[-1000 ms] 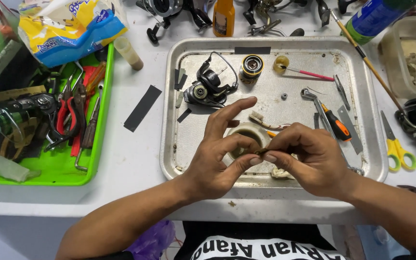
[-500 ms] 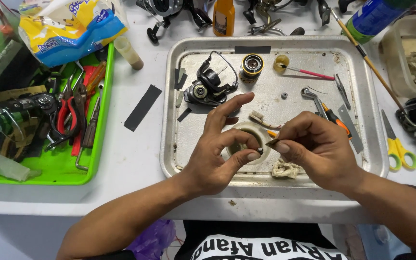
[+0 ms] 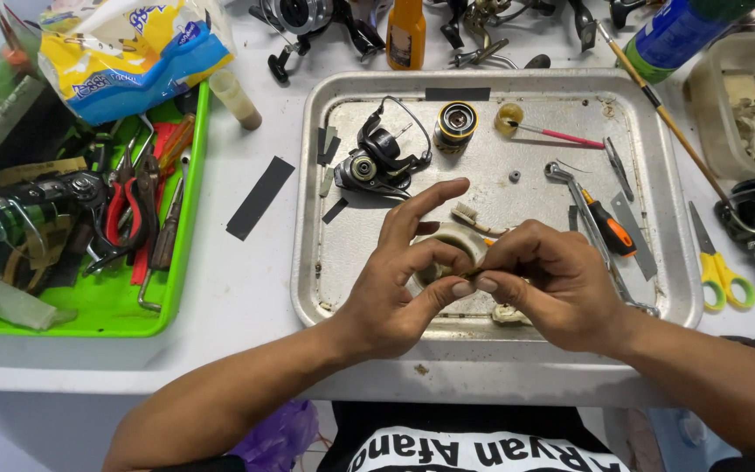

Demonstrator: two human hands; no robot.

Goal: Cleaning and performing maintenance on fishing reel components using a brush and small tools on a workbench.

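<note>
White table [image 3: 246, 262] bearing metal tray [image 3: 666, 218].

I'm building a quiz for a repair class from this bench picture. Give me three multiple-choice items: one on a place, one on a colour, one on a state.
1. Where does the black fishing reel body lie?
A. green tray
B. metal tray
C. white bench

2. What colour are the scissors' handles?
A. yellow-green
B. red
C. blue

3. How is the round cream ring-shaped part held?
A. lying untouched
B. by one hand
C. between both hands

Answers:
1 B: it rests in the silver metal tray.
2 A: they show yellow-green.
3 C: left hand and right hand both grip it.
</note>
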